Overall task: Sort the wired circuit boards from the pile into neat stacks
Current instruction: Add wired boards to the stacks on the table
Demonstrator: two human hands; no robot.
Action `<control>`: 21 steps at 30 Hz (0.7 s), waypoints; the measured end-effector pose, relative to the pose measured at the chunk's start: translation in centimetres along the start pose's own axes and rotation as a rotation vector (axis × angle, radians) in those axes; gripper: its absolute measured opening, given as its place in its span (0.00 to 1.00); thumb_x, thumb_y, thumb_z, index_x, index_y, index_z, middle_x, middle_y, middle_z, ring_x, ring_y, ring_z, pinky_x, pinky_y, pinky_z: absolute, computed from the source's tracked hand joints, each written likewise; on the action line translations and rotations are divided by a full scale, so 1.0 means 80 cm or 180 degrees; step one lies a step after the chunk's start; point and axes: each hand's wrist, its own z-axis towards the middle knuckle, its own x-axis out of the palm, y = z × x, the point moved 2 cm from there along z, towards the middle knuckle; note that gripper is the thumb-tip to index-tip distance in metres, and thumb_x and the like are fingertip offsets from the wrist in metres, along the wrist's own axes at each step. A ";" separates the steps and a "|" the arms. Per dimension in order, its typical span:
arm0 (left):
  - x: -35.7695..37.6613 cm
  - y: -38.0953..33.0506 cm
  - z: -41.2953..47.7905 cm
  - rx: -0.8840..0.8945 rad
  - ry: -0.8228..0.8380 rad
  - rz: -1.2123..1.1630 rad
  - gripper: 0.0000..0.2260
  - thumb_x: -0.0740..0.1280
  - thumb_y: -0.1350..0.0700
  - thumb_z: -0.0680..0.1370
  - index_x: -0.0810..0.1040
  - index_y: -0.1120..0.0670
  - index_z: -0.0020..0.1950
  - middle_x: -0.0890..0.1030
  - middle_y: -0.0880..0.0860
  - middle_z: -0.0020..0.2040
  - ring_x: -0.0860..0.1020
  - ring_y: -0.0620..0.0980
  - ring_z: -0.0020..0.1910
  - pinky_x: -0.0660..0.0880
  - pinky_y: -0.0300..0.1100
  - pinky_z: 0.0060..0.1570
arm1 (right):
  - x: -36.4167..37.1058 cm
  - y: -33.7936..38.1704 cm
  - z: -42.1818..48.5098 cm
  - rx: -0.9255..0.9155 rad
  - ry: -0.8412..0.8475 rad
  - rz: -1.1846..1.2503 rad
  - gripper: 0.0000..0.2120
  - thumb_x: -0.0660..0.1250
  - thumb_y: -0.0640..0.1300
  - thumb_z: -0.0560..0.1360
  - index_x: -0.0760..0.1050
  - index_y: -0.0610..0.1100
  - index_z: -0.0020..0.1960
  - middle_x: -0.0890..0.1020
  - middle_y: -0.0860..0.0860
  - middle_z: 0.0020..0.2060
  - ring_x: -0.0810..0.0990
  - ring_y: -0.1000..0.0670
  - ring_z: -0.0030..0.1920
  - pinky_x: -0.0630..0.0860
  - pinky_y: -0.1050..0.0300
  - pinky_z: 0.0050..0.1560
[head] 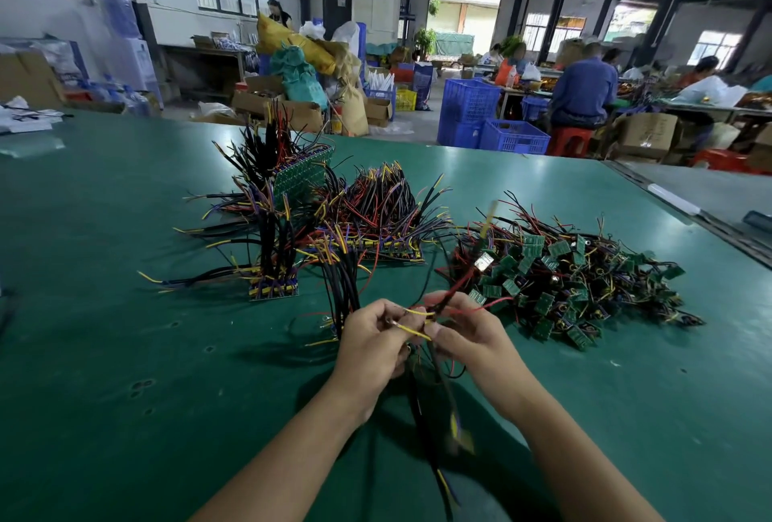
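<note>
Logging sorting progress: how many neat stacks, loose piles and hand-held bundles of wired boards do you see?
Neat stacks: 3, near-left stack, rear stack, middle stack
Unsorted: 1, the loose pile
In hand: 1, the bundle gripped by left hand and right hand
Total: 5

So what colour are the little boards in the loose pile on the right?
Green; the head view shows the pile best.

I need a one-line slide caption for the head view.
Left hand and right hand pinch thin coloured wires over a green table; loose green-board pile right, wired stacks behind.
</note>
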 end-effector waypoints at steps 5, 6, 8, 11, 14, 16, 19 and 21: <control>0.001 0.000 -0.002 0.0067 -0.0007 0.0146 0.08 0.71 0.57 0.76 0.76 0.61 0.42 0.75 0.54 0.32 0.67 0.42 0.22 0.62 0.33 0.22 | 0.002 -0.010 0.007 0.0143 -0.0288 0.0491 0.17 0.59 0.31 0.78 0.81 0.47 0.46 0.83 0.49 0.37 0.79 0.51 0.38 0.76 0.56 0.39; 0.002 -0.001 -0.003 0.0077 0.0039 0.0107 0.08 0.71 0.57 0.76 0.76 0.60 0.41 0.76 0.53 0.30 0.69 0.41 0.22 0.63 0.32 0.21 | 0.003 -0.012 0.007 0.0120 -0.0310 0.0504 0.15 0.59 0.31 0.78 0.81 0.46 0.45 0.82 0.50 0.35 0.78 0.51 0.36 0.74 0.58 0.36; 0.004 -0.004 -0.005 0.0086 0.0174 -0.0028 0.08 0.69 0.58 0.77 0.74 0.59 0.41 0.77 0.50 0.27 0.71 0.41 0.20 0.62 0.31 0.20 | 0.003 -0.015 0.008 0.0135 -0.0299 0.0560 0.06 0.66 0.37 0.75 0.80 0.45 0.46 0.82 0.47 0.38 0.76 0.47 0.38 0.71 0.56 0.35; 0.003 -0.005 -0.006 0.0032 0.0237 -0.0097 0.08 0.68 0.59 0.78 0.74 0.61 0.41 0.77 0.50 0.25 0.72 0.42 0.19 0.63 0.31 0.20 | 0.001 -0.019 0.007 0.0254 -0.0011 0.0786 0.07 0.70 0.40 0.70 0.82 0.47 0.47 0.83 0.45 0.41 0.78 0.47 0.38 0.76 0.58 0.35; 0.002 -0.002 -0.006 -0.0061 0.0221 -0.0105 0.08 0.69 0.59 0.77 0.74 0.60 0.40 0.74 0.48 0.25 0.70 0.42 0.19 0.63 0.31 0.20 | -0.002 -0.020 0.005 0.0421 0.0235 0.0724 0.13 0.74 0.37 0.66 0.82 0.49 0.49 0.82 0.47 0.40 0.76 0.48 0.35 0.76 0.61 0.34; 0.002 -0.001 -0.006 -0.0121 0.0225 -0.0129 0.07 0.69 0.58 0.77 0.75 0.60 0.41 0.74 0.49 0.27 0.70 0.42 0.20 0.63 0.31 0.21 | -0.002 -0.018 0.004 0.0487 0.0345 0.0561 0.17 0.74 0.37 0.66 0.79 0.47 0.54 0.82 0.49 0.39 0.74 0.53 0.30 0.72 0.64 0.29; 0.001 -0.001 -0.005 -0.0143 0.0251 -0.0118 0.08 0.70 0.56 0.76 0.76 0.60 0.41 0.73 0.53 0.29 0.68 0.44 0.21 0.62 0.32 0.21 | -0.003 -0.018 0.004 0.0580 0.0300 0.0587 0.17 0.73 0.39 0.68 0.76 0.43 0.55 0.80 0.45 0.39 0.75 0.47 0.33 0.73 0.60 0.30; 0.001 -0.001 -0.004 -0.0164 0.0270 -0.0126 0.09 0.70 0.56 0.76 0.76 0.60 0.42 0.71 0.57 0.31 0.65 0.45 0.21 0.60 0.33 0.22 | -0.006 -0.016 0.005 0.0613 0.0057 0.0579 0.11 0.69 0.42 0.69 0.76 0.42 0.51 0.76 0.39 0.38 0.73 0.42 0.38 0.73 0.54 0.34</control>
